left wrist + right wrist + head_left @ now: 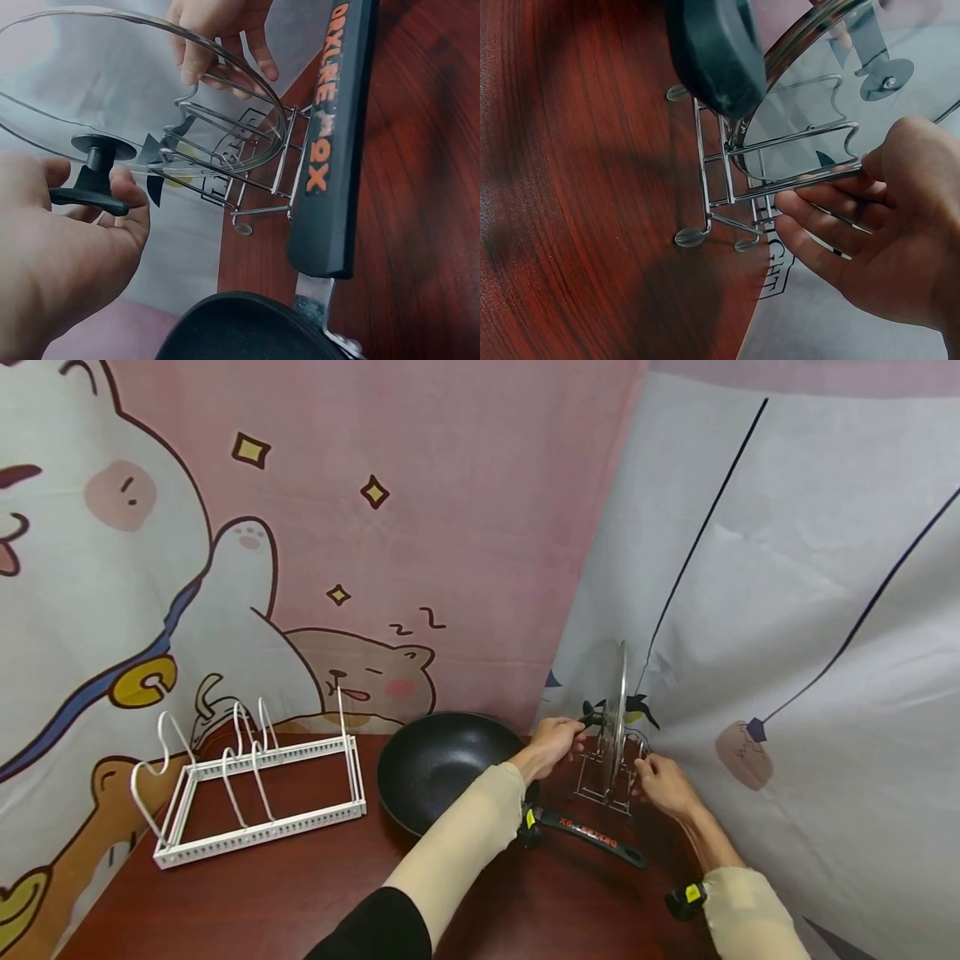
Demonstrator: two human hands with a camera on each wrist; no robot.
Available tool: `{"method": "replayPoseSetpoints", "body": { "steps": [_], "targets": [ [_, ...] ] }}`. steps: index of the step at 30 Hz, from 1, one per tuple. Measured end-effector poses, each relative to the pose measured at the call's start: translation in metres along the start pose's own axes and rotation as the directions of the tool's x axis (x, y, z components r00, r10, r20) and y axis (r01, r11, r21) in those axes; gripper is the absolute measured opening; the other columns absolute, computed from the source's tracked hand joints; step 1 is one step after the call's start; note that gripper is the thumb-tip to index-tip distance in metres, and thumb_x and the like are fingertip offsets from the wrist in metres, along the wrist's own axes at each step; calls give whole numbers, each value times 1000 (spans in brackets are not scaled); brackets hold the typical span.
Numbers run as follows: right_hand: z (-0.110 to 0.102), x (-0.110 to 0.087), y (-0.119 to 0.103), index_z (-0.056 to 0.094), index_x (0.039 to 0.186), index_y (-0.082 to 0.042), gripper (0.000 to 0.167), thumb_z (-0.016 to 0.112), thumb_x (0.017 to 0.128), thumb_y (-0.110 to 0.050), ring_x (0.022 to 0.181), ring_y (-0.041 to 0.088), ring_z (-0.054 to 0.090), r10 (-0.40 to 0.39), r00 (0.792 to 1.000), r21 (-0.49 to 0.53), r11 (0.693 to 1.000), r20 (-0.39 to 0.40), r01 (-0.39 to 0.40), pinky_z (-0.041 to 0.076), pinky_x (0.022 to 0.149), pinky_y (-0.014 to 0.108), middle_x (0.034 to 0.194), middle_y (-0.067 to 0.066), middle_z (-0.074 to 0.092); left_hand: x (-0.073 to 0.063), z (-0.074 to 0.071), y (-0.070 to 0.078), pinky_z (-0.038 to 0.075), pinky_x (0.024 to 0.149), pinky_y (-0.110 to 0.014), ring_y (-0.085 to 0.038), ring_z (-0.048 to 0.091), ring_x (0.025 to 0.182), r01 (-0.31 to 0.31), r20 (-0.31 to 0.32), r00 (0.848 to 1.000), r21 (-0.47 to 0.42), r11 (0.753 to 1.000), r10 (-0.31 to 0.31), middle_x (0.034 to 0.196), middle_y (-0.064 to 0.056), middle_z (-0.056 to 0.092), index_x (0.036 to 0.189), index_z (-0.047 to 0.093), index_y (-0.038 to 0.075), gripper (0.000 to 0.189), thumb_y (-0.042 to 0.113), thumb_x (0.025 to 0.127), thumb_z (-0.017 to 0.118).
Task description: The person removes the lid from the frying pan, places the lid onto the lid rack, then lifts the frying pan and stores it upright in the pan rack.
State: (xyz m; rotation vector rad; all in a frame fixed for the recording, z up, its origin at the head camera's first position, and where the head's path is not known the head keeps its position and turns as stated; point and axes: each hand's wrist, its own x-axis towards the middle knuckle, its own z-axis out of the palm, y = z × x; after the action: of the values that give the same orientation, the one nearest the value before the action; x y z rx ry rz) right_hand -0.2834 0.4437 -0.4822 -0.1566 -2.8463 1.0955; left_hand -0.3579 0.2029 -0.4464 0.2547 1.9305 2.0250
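Observation:
My left hand [553, 745] grips the black handle [96, 180] of a round glass pot lid [618, 710] with a metal rim. The lid stands upright, its lower edge down between the wires of a small silver wire lid rack [731, 172]. With thumb and fingers my right hand [666, 785] holds the rack by its wires on the right side; in the right wrist view the thumb lies at the end of a bent wire. The rack's round feet [691, 238] are near the tabletop.
A black frying pan [442, 768] stands left of the lid rack, its handle [592, 839] pointing right in front of the rack. Farther left is a white rack [262, 835] with upright loops. A printed cloth [487, 527] hangs behind the reddish-brown table [247, 910].

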Motion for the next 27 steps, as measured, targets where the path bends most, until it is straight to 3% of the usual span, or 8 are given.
{"method": "replayPoseSetpoints", "body": {
  "steps": [2,5,7,11,17,23,27],
  "targets": [
    [0,0,0,60,106,9,38,44,122,-22,82,31,77,-1,1000,-1,1000,-2,1,64,69,35,98,29,76,0,-1,-1,59,72,-26,-17,74,85,-4,11,1000,1,1000,4,103,-3,78,136,76,1,35,21,111,63],
    [-1,0,-2,61,107,8,39,43,122,-22,81,31,77,1,1000,-9,1000,3,-1,63,68,34,99,29,77,-1,-3,-3,66,87,-38,-28,81,105,-12,35,999,-1,1000,12,116,-8,80,140,74,2,38,23,111,63],
    [-2,0,-3,61,106,7,39,43,122,-23,80,29,76,0,1000,-10,1000,5,0,63,67,34,98,28,77,-1,-4,-4,68,90,-40,-31,81,111,-17,45,999,-18,1000,18,124,-13,80,144,71,1,41,22,111,62],
    [-4,1,-5,61,105,7,38,42,122,-21,83,28,77,-4,1000,13,1000,19,4,66,70,38,97,27,76,-5,-6,-3,69,88,-36,-24,79,107,-39,58,997,-14,999,40,131,-18,78,150,67,-1,46,22,111,62],
    [-5,2,-5,62,105,8,37,42,122,-18,82,26,77,-7,1000,9,1000,23,7,65,68,36,94,27,76,-15,-13,-2,68,100,-47,-22,75,113,-86,79,994,72,994,80,139,-18,75,153,65,2,50,27,110,63],
    [-4,4,-4,62,105,10,38,42,122,-18,81,27,77,-15,1000,12,1000,26,15,64,66,33,91,24,76,-22,-20,-1,62,80,-31,-13,64,92,-147,74,988,172,974,137,117,-10,74,150,68,5,50,31,107,66],
    [-3,3,-3,62,107,10,37,42,122,-18,79,24,76,-16,999,5,1000,29,16,64,66,33,91,23,76,-27,-25,0,58,87,-33,-15,67,96,-166,76,986,241,956,152,131,-10,76,152,67,7,53,35,108,64]
  ]
}}
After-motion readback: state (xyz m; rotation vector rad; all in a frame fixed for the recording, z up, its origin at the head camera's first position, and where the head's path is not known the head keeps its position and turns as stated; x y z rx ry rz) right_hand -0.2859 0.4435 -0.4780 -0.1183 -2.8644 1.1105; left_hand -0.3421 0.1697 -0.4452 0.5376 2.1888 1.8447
